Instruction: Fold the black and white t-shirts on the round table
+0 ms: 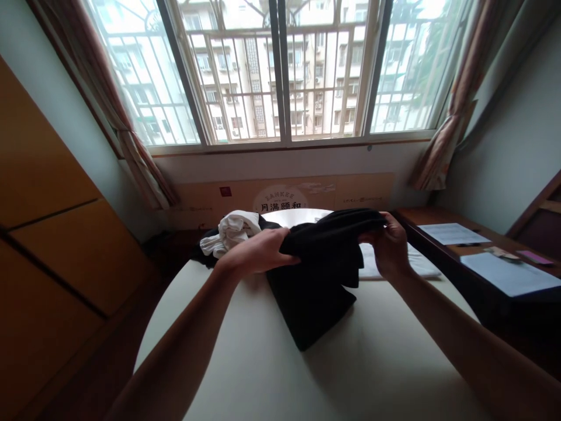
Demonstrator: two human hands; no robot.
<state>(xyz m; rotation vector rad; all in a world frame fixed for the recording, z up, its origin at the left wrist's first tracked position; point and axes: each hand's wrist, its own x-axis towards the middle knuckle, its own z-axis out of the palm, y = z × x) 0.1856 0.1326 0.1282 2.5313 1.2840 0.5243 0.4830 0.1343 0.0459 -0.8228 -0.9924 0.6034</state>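
Note:
A black cloth garment (315,275) is stretched between my two hands above a white round table, its lower corner hanging down to the tabletop. My left hand (267,248) grips its left upper edge, thumb in front of the fabric. At the garment's upper right corner, my right hand (390,242) pinches the edge between thumb and fingers. Whether it is a shirt or trousers cannot be told. Beyond my left hand lies a bunched white cloth (236,228) on top of more dark fabric. Behind my right hand a flat, folded white cloth (421,262) rests on the table.
The round white table (228,362) spans the foreground. To the right, a dark wooden desk (407,217) carries white papers (511,272) and a pink item (535,258). An orange-brown cabinet (56,251) stands at left. A printed cardboard panel (368,190) leans below the barred window.

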